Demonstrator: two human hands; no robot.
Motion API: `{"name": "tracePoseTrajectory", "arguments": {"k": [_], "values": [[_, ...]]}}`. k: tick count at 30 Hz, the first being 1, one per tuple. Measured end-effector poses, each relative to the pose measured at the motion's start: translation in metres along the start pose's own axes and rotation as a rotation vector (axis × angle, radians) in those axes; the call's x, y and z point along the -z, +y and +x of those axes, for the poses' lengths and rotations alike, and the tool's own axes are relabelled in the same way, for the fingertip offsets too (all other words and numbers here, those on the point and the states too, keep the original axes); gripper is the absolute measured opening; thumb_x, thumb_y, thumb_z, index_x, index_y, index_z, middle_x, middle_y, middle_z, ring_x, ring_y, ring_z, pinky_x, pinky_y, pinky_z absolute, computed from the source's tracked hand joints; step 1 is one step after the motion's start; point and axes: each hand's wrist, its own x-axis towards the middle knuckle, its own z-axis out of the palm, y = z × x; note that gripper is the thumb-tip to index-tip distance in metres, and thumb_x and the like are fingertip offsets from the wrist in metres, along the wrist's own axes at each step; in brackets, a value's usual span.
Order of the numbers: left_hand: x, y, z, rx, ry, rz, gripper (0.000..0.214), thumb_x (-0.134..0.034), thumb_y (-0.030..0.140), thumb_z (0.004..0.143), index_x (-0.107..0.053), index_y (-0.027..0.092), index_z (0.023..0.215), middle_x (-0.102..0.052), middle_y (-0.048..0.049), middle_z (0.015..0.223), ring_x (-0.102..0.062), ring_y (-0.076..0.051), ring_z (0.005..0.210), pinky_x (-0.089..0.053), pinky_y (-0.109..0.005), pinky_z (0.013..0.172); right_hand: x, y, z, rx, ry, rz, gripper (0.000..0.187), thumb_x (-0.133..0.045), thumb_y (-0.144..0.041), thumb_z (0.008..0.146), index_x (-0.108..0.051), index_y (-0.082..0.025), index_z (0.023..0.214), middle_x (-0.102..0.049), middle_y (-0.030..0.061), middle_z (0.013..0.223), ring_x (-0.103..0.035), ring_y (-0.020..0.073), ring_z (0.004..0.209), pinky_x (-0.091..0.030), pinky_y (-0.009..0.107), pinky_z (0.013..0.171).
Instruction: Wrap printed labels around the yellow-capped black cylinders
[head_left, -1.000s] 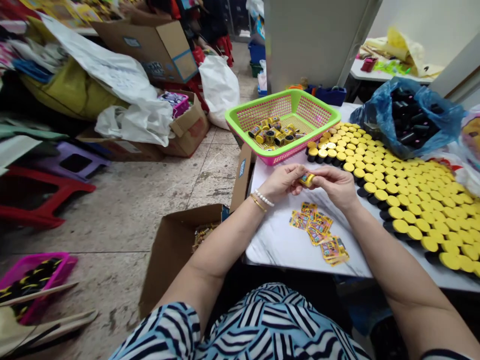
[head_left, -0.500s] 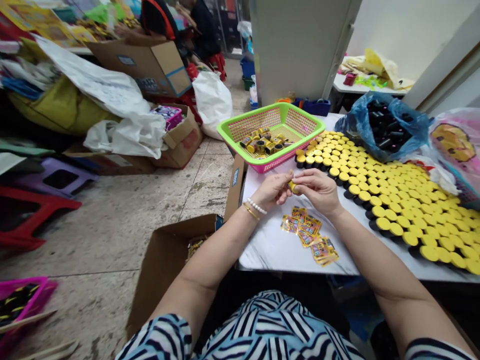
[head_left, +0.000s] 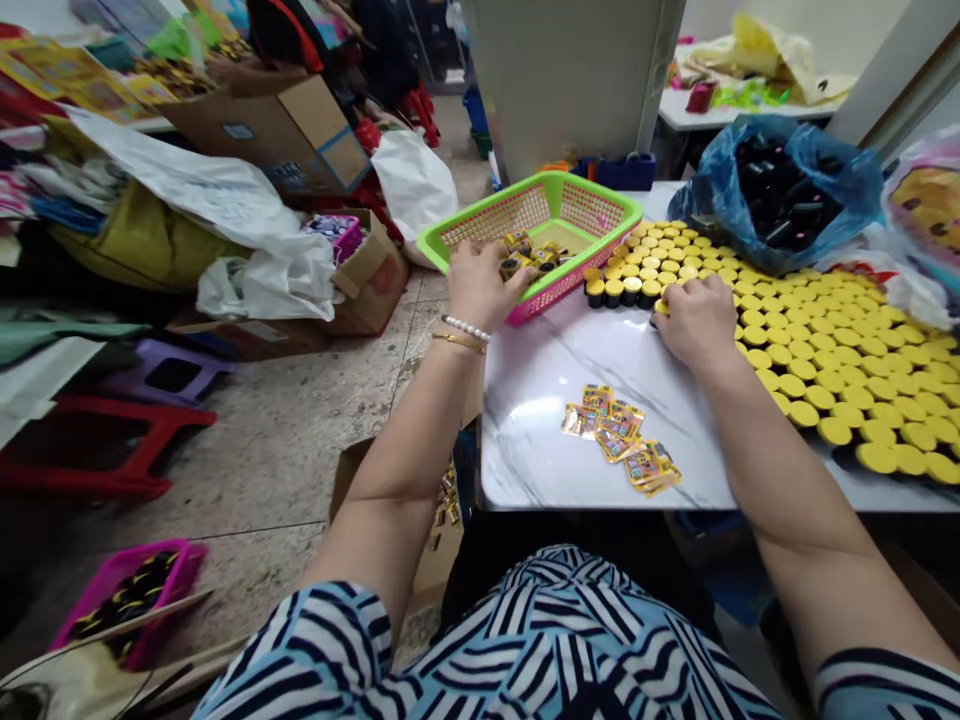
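Note:
My left hand (head_left: 484,285) sits at the near rim of a green-and-pink plastic basket (head_left: 592,190), its fingers beside several yellow-labelled tubes (head_left: 521,255) lying inside. My right hand (head_left: 697,320) rests on the edge of tight rows of black tubes with yellow caps (head_left: 810,345), and its fingers hide what lies under them. Both hands are above a white marble-patterned table (head_left: 570,440). Between them and nearer me lies a scattered pile of small foil label packets (head_left: 615,435), touched by neither hand.
A blue plastic bag of black tubes (head_left: 780,190) stands at the table's far right. An open cardboard box (head_left: 442,530) sits on the floor below the table's left edge. A pink tray (head_left: 127,600) and a red stool (head_left: 105,450) stand on the floor to the left.
My hands were together above the table, working on a small yellow item. They have moved apart: the left to the basket, the right onto the yellow caps. The item is no longer visible.

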Motion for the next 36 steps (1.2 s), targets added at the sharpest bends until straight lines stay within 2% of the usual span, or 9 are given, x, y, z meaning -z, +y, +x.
{"name": "tracePoseTrajectory", "arguments": {"k": [3, 6, 9, 14, 20, 23, 29, 32, 36], "values": [[-0.013, 0.021, -0.051, -0.158, 0.201, -0.11, 0.036, -0.076, 0.044, 0.088, -0.072, 0.02, 0.114, -0.065, -0.0156, 0.121, -0.057, -0.033, 0.118, -0.046, -0.048, 0.101, -0.002, -0.003, 0.001, -0.006, -0.006, 0.035, 0.029, -0.06, -0.027, 0.09, -0.072, -0.007, 0.109, -0.07, 0.0229, 0.107, -0.05, 0.0388, 0.113, -0.04, 0.056, 0.096], [-0.029, 0.042, -0.103, -0.358, -0.156, -0.274, 0.019, -0.071, 0.038, 0.093, -0.076, 0.02, 0.099, -0.068, -0.0092, 0.097, -0.063, -0.025, 0.096, -0.051, -0.041, 0.092, -0.004, -0.004, 0.003, 0.002, 0.01, 0.079, 0.026, -0.059, -0.027, 0.09, -0.07, -0.009, 0.107, -0.069, 0.0211, 0.106, -0.051, 0.038, 0.112, -0.041, 0.058, 0.097], [-0.047, 0.047, -0.126, -0.351, -0.487, -0.362, 0.012, -0.076, 0.027, 0.089, -0.079, 0.019, 0.097, -0.065, -0.0061, 0.088, -0.062, -0.019, 0.083, -0.051, -0.032, 0.081, -0.004, -0.012, 0.002, 0.023, 0.037, 0.143, 0.023, -0.06, -0.028, 0.09, -0.069, -0.012, 0.103, -0.069, 0.0176, 0.102, -0.052, 0.0368, 0.11, -0.042, 0.056, 0.097], [-0.063, 0.044, -0.119, -0.277, -0.54, -0.369, 0.005, -0.073, 0.016, 0.087, -0.077, 0.018, 0.084, -0.063, -0.0056, 0.091, -0.061, -0.018, 0.086, -0.049, -0.03, 0.081, 0.0, -0.033, -0.006, 0.18, 0.001, 0.245, 0.019, -0.064, -0.029, 0.088, -0.07, -0.017, 0.101, -0.068, 0.0135, 0.098, -0.055, 0.0337, 0.103, -0.045, 0.051, 0.095], [-0.047, 0.041, -0.091, -0.156, -0.344, -0.409, 0.004, -0.071, 0.015, 0.088, -0.07, 0.017, 0.084, -0.066, -0.0055, 0.089, -0.06, -0.018, 0.084, -0.049, -0.031, 0.077, 0.013, -0.043, -0.008, 0.231, 0.065, 0.345, 0.024, -0.071, -0.038, 0.088, -0.072, -0.018, 0.101, -0.071, 0.0143, 0.105, -0.06, 0.0326, 0.103, -0.048, 0.047, 0.093], [-0.031, 0.046, -0.075, -0.157, -0.239, -0.479, 0.002, -0.072, 0.018, 0.089, -0.07, 0.018, 0.088, -0.069, -0.0035, 0.087, -0.06, -0.016, 0.079, -0.049, -0.03, 0.075, 0.033, -0.052, -0.01, 0.171, 0.101, 0.609, 0.034, -0.072, -0.053, 0.09, -0.075, -0.019, 0.092, -0.075, 0.0099, 0.095, -0.065, 0.0252, 0.089, -0.05, 0.04, 0.087], [-0.02, 0.063, -0.076, -0.019, -0.175, -0.842, 0.014, -0.074, 0.017, 0.084, -0.072, 0.019, 0.097, -0.072, -0.0047, 0.104, -0.066, -0.012, 0.078, -0.054, -0.027, 0.073, 0.047, -0.08, -0.022, -0.05, -0.274, 1.251, 0.037, -0.078, -0.056, 0.085, -0.079, -0.019, 0.082, -0.077, 0.0043, 0.078, -0.069, 0.0175, 0.071, -0.053, 0.031, 0.069], [-0.028, 0.06, -0.085, 0.243, -0.192, -1.146, 0.032, -0.082, 0.027, 0.08, -0.069, 0.019, 0.108, -0.073, -0.007, 0.109, -0.067, -0.012, 0.075, -0.056, -0.026, 0.069, 0.038, -0.09, -0.024, -0.237, -0.3, 1.527, 0.034, -0.088, -0.045, 0.077, -0.076, -0.019, 0.095, -0.077, 0.0025, 0.082, -0.07, 0.0161, 0.073, -0.058, 0.031, 0.073], [-0.036, 0.048, -0.09, 0.402, -0.326, -1.344, 0.039, -0.09, 0.034, 0.072, -0.069, 0.014, 0.098, -0.072, -0.0038, 0.083, -0.065, -0.012, 0.068, -0.054, -0.026, 0.064, 0.034, -0.098, -0.024, -0.313, -0.227, 1.637, 0.061, -0.093, -0.032, 0.068, -0.065, -0.023, 0.121, -0.073, -0.0031, 0.082, -0.069, 0.0129, 0.074, -0.059, 0.028, 0.072]]}}
